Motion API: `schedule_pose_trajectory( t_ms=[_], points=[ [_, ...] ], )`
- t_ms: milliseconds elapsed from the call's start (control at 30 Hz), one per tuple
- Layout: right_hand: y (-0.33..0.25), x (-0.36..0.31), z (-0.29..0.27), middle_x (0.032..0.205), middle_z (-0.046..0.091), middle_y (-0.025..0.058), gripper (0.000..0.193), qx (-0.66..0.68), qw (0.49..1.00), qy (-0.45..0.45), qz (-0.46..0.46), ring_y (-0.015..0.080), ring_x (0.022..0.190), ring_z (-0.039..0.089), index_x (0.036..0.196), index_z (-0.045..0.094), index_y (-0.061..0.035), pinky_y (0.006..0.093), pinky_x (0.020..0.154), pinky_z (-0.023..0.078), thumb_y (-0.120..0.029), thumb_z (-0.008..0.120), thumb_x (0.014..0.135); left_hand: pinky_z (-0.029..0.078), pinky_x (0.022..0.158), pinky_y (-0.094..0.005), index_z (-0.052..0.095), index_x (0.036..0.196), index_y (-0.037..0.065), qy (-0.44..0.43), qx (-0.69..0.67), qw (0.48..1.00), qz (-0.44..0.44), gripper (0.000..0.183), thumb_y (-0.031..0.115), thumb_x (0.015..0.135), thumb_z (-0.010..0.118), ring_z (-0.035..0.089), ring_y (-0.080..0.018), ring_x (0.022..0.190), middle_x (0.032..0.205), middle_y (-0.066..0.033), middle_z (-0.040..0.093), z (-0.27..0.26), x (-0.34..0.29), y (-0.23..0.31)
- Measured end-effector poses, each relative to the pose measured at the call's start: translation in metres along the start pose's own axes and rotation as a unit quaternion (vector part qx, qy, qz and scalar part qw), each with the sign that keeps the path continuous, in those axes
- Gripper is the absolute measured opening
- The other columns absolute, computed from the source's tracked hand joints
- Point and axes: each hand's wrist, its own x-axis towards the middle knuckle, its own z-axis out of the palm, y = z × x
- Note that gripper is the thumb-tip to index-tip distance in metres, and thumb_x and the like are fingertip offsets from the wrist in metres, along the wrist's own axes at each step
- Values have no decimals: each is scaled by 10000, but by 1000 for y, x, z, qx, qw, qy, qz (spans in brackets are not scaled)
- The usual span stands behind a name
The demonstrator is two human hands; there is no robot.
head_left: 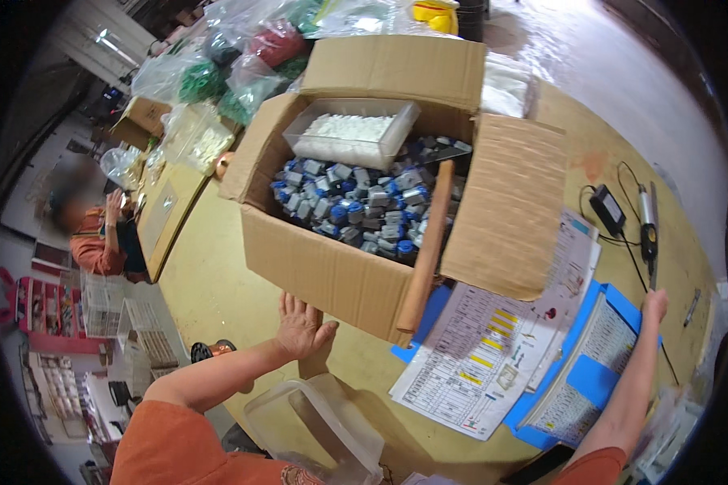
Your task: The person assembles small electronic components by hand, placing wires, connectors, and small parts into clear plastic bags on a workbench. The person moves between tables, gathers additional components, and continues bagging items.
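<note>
My left hand (303,330) lies on the table with its fingers spread, close to the front of an open cardboard box (319,267), and holds nothing. The box is full of small grey and blue plastic parts (356,202). On top of them sits a clear tray (352,133) of small white pieces. A brown wooden stick (430,242) leans across the box's front edge. Far to the right, my right hand (655,305) is closed around the near end of a long thin grey strip (653,242). This strip runs alongside a corded electric screwdriver (646,212).
Printed sheets (477,356) and a blue folder (592,373) lie right of the box. A black power adapter (607,210) has trailing cables. Nearest me is a translucent bin (332,424); a copper-coloured spool (211,350) stands left. Another person (101,234) sits far left.
</note>
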Motion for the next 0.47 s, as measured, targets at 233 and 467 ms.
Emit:
schedule_pose_trajectory(
  t_ms=[233,467],
  points=[
    [41,9,8,960,686,176,307,128,986,103,-4,375,927,631,980,646,-21,450,798,487,-310,588,893,70,1113,-612,281,1457,29,-5,-13,1000,-3,816,569,881,488,126,-486,1389,1486,-289,206,-1,10,-1],
    [94,26,-15,1047,715,128,370,573,799,-17,181,273,932,679,1176,656,-166,436,790,512,-430,590,926,66,1109,-641,191,1511,59,-4,-45,998,-37,890,610,873,479,56,-477,1435,1556,-276,92,9,8,-6]
  ],
)
